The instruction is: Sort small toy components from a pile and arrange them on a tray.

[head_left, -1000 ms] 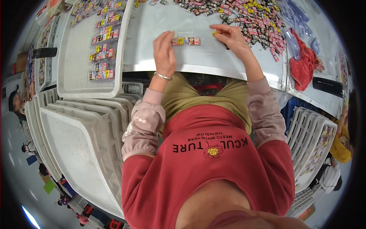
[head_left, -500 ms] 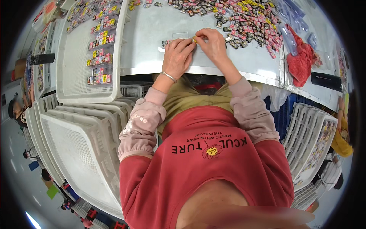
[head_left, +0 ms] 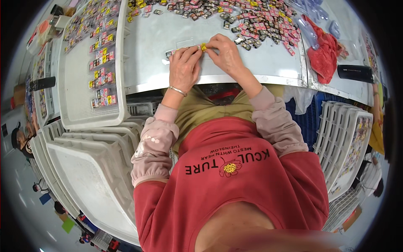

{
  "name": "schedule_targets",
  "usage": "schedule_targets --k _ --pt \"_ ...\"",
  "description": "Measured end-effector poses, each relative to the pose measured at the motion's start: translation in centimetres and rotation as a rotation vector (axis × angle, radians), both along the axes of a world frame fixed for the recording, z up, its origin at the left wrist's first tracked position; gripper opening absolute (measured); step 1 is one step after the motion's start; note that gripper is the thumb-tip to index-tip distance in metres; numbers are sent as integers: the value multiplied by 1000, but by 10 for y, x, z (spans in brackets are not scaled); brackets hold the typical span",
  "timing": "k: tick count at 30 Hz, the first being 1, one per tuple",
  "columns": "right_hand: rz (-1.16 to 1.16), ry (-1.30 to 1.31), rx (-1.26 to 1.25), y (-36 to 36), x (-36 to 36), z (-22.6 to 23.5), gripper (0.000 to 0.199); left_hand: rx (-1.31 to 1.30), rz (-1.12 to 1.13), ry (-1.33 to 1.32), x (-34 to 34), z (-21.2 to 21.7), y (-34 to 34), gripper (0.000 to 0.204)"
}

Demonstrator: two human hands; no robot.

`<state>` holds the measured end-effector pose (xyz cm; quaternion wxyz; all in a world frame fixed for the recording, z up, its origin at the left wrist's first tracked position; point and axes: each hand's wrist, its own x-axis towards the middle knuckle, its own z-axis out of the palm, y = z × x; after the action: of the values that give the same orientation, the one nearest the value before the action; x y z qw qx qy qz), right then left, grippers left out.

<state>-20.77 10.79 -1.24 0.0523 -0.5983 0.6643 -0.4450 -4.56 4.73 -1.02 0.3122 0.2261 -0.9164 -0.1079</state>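
Observation:
My right hand pinches a small yellow block between thumb and fingertips. Close against it, my left hand has its fingers bent and pressed together over a clear plastic case. One flap of that case sticks up beyond the knuckles. A small dark block shows at the case's left end; the rest of its contents is hidden under my left fingers. Both hands work low over the pale tabletop, near its front edge.
A pile of small pink, black and yellow blocks covers the table's far side. On the left, a white tray holds filled clear cases. A red cloth lies at right beside a black box-shaped object. White trays stand stacked below left.
The view has shifted slightly, so the table sits a little further left. My fingers have turned a bit, and more of the yellow block shows between my hands.

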Motion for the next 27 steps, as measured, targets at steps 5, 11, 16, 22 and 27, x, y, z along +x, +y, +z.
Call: schedule_targets --k 5,11,16,22,27 --pt "49 40 80 -3 -3 5 11 4 -3 -6 1 -2 -1 33" --pt "102 173 143 -8 -12 12 14 30 0 56 8 0 -3 32" --pt "95 0 56 -1 -35 26 14 267 214 472 40 33 -25 35" --pt "156 21 43 4 -21 21 17 192 147 234 38 16 -13 38" --pt "129 -90 43 0 -7 14 18 66 38 4 18 4 14 42"
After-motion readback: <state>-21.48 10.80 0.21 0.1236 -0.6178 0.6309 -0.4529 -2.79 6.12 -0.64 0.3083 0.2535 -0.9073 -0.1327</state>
